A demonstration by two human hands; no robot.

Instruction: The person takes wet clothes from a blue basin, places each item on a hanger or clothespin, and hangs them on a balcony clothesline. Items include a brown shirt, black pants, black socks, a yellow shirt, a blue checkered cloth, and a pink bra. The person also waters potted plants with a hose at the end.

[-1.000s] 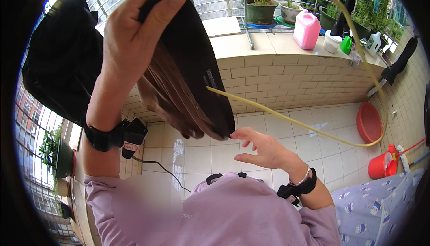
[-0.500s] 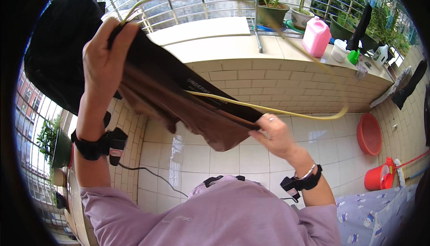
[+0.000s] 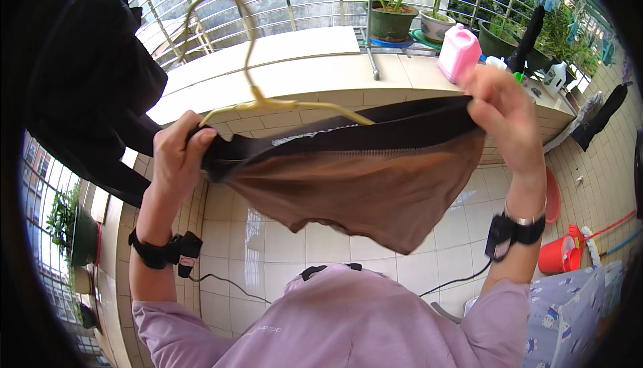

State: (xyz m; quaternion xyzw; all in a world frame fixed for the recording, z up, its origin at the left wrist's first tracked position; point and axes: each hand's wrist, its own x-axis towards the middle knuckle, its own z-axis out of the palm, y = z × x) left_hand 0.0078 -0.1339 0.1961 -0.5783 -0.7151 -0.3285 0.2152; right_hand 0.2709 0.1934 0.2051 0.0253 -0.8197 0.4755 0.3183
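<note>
A pair of brown underpants (image 3: 355,194) with a wide black waistband hangs stretched between my two hands. My left hand (image 3: 179,145) is closed on the left end of the waistband, beside one arm of the hanger. The right end of the band is pinched in my right hand (image 3: 504,117), which is slightly blurred. A yellow clothes hanger (image 3: 262,102) has its hook standing up above the band. Its right arm runs down behind the waistband, where its lower part is hidden.
Dark clothing (image 3: 80,87) hangs at the left. A tiled ledge ahead carries a pink jug (image 3: 459,53) and potted plants (image 3: 392,21) before metal bars. A red bucket (image 3: 560,255) stands at the right, near a patterned purple cloth (image 3: 569,314).
My right hand has moved up and right, pulling the waistband out nearly level. The hanger has swung to hook-up, its lower part now behind the band. My left hand has come down slightly.
</note>
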